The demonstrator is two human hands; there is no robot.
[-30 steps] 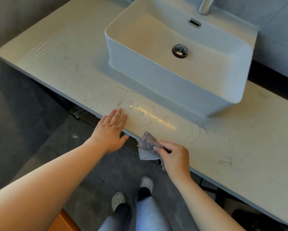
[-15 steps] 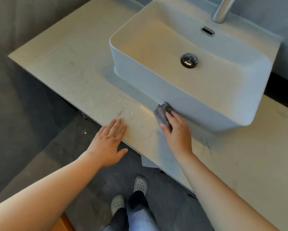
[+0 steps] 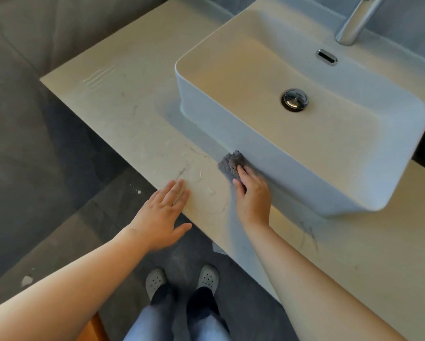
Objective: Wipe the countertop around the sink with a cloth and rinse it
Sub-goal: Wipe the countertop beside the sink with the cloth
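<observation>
A pale marble countertop (image 3: 122, 112) carries a white rectangular vessel sink (image 3: 304, 153). My right hand (image 3: 253, 193) presses a small grey cloth (image 3: 229, 163) flat on the counter, right against the sink's front wall. The cloth sticks out past my fingertips. My left hand (image 3: 162, 215) rests open, fingers spread, on the counter's front edge to the left of the cloth. Wet streaks glint on the stone between the two hands.
A chrome tap (image 3: 354, 20) stands behind the basin, above an overflow slot (image 3: 327, 57) and a chrome drain plug (image 3: 294, 99). Dark grey floor tiles lie below the counter edge, with my grey clogs (image 3: 182, 279) on them. More counter stretches to the right of the sink.
My right hand has pushed the cloth from the counter's front edge up to the base of the sink. My left hand has stayed on the edge.
</observation>
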